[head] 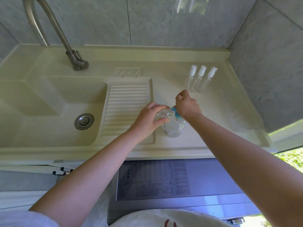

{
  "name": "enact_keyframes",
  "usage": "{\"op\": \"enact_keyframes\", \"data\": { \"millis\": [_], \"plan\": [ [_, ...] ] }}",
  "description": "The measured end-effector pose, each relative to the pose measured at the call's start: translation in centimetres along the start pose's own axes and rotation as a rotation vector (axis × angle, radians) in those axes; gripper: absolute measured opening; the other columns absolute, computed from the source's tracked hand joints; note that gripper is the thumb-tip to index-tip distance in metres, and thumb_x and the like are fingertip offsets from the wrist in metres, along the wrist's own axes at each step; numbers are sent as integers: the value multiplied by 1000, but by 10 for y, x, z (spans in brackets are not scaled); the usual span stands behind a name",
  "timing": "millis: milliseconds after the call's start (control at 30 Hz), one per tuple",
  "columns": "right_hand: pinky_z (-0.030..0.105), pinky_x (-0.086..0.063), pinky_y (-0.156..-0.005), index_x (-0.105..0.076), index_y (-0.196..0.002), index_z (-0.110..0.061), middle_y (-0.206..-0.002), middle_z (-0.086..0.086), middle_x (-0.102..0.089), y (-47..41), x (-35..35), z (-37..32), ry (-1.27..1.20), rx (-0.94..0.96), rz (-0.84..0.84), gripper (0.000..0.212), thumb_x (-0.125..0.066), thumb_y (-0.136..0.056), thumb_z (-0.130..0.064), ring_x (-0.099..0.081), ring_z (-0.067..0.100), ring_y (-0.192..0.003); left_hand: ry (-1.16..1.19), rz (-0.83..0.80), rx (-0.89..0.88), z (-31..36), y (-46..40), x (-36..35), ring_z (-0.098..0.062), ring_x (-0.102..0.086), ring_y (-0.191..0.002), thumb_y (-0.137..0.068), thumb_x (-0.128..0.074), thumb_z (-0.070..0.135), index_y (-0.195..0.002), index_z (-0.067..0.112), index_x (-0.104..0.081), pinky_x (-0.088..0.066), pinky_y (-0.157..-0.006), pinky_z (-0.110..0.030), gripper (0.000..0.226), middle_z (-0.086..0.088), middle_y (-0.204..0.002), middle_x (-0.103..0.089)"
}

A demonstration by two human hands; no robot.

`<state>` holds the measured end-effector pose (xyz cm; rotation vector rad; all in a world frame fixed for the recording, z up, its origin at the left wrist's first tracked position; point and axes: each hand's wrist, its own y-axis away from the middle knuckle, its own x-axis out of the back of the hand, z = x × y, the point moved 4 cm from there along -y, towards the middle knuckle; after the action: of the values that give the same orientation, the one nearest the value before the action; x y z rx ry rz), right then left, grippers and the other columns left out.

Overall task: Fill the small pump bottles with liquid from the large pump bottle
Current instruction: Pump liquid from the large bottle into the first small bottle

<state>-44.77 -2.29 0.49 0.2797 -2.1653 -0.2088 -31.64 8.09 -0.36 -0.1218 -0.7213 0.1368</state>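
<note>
The large clear pump bottle (174, 128) with a blue pump head (177, 114) stands on the cream counter (188, 145). My left hand (148, 119) grips a small clear bottle (161, 114), tilted with its mouth at the blue nozzle. My right hand (187, 104) sits over the blue pump head with its fingers curled; the pump is mostly hidden under it. Three small pump bottles (200, 80) with white caps stand in a row at the back right of the counter.
A sink basin (49, 108) with a metal drain (84, 121) lies to the left, beside a ribbed washboard (127, 108). A steel tap (77, 61) rises behind it. Tiled walls close the back and right. A grey appliance top (164, 181) sits below the counter's front edge.
</note>
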Motion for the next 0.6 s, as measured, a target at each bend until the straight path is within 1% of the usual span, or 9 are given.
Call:
{"op": "enact_keyframes", "data": {
  "millis": [67, 133, 200, 367, 433, 533, 600],
  "plan": [
    [42, -45, -88, -47, -116, -20, -108, 12, -62, -2, 0, 2, -30, -10, -32, 30, -26, -99, -34, -55, 37, -98, 4, -3, 8, 0, 0, 0, 3, -47, -88, -87, -73, 19, -126, 17, -63, -30, -82, 0, 41, 4, -106, -51],
    [42, -46, -90, -48, -117, -21, -110, 12, -64, -3, 0, 3, -48, -13, -37, 31, -27, -99, -34, -55, 37, -101, 17, -5, 8, 1, 0, 1, 8, -47, -88, -87, -73, 19, -126, 18, -63, -30, -82, 1, 41, 4, -106, -50],
    [43, -48, -91, -48, -115, -21, -108, 12, -66, -3, 0, 1, -55, -4, -25, 31, -25, -98, -32, -57, 37, -99, 22, -2, 8, 1, -1, 1, 12, -47, -89, -87, -73, 19, -126, 17, -63, -30, -83, 0, 41, 4, -105, -50],
    [46, -51, -89, -48, -109, -20, -101, 12, -69, 2, -2, 0, -76, 8, 10, 29, -24, -96, -29, -60, 36, -93, 10, -11, 22, 0, -1, -1, -5, -49, -91, -87, -73, 19, -126, 17, -63, -29, -83, 1, 40, 1, -108, -52],
    [46, -52, -87, -48, -108, -20, -100, 12, -69, 3, -2, -1, -84, 15, 19, 29, -23, -96, -28, -61, 36, -92, 5, -16, 19, 0, 0, -2, -6, -48, -91, -87, -73, 19, -126, 17, -63, -29, -82, 1, 40, 1, -108, -51],
    [44, -52, -85, -48, -108, -19, -100, 12, -68, 5, 1, -4, -79, 16, 24, 28, -24, -98, -28, -61, 36, -91, -6, -18, 17, 0, 1, 0, -2, -48, -87, -87, -73, 20, -127, 17, -63, -28, -81, 2, 41, 2, -106, -51],
    [42, -50, -83, -48, -111, -17, -102, 13, -65, 5, 2, -4, -75, -3, 5, 28, -26, -99, -30, -58, 36, -91, -13, -23, 21, 1, 0, 0, -5, -48, -89, -87, -73, 20, -127, 17, -63, -28, -81, 2, 42, 0, -107, -51]
  ]
}}
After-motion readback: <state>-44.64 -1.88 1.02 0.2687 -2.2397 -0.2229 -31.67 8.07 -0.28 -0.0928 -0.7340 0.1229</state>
